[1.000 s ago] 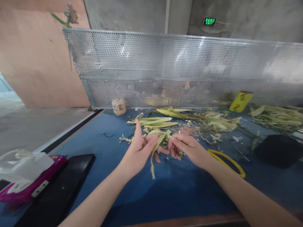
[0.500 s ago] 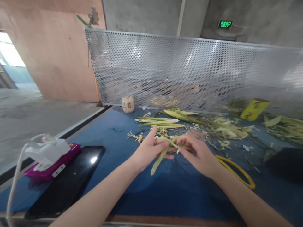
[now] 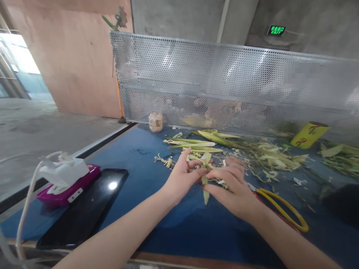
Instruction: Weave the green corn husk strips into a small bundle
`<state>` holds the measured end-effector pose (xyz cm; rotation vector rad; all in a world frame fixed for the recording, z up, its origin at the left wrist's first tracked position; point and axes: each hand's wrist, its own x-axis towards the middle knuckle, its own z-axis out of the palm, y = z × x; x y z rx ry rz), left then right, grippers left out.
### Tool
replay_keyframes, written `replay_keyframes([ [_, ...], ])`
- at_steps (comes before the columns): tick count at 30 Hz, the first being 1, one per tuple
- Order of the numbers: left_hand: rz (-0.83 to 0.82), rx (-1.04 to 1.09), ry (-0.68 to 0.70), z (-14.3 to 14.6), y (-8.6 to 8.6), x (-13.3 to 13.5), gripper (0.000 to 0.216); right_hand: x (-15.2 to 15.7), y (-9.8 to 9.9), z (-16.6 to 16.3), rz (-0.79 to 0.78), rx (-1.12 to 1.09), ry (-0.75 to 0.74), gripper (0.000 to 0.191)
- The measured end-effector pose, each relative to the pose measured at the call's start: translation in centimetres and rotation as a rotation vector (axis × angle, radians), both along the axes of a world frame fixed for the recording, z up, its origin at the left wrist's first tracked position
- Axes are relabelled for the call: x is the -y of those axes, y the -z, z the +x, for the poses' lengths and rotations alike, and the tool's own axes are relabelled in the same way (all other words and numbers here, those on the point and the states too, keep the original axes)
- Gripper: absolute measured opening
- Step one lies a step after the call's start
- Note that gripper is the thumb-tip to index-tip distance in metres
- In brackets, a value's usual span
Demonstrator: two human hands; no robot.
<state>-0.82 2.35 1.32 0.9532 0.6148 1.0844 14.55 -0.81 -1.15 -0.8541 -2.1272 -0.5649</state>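
Observation:
My left hand [image 3: 186, 173] pinches a pale green corn husk strip [image 3: 206, 196] that is folded or knotted at its upper end. One tail of the strip hangs down towards the table. My right hand [image 3: 231, 186] closes its thumb and forefinger on the same strip from the right, and its other fingers are slightly blurred. Beyond both hands lie several long green husk leaves [image 3: 193, 144]. To the left of them is a small braided husk piece [image 3: 168, 161]. Scissors with yellow and red handles [image 3: 283, 205] lie partly under my right forearm.
At left, a black tablet-like slab [image 3: 84, 209] lies beside a purple power strip [image 3: 91, 175] with a white plug and cable. A jar-like roll [image 3: 156, 122] stands near the perforated metal screen [image 3: 196, 82]. Husk scraps [image 3: 272, 155] and a yellow tube [image 3: 310, 134] are at right.
My right hand has shifted its grip lower on the husk strip, whose tail now hangs straighter. The view has turned slightly left, showing more of the scissors.

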Motion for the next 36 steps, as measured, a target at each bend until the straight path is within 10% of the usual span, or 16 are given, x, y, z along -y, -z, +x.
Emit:
replay_keyframes([
  [9, 0.216, -0.094, -0.099, -0.2, 0.8, -0.5, 0.077, -0.8, -0.8, 0.0, -0.45, -0.6, -0.007, 0.01],
  [23, 0.161, -0.074, -0.063, -0.4, 0.3, -0.3, 0.085, -0.7, -1.4, -0.2, -0.782, -0.785, 0.105, 0.031],
  [36, 0.355, -0.29, -0.167, -0.8, 0.4, -0.6, 0.081, -0.8, 0.0, -1.0, -1.444, -1.031, -0.35, 0.024],
])
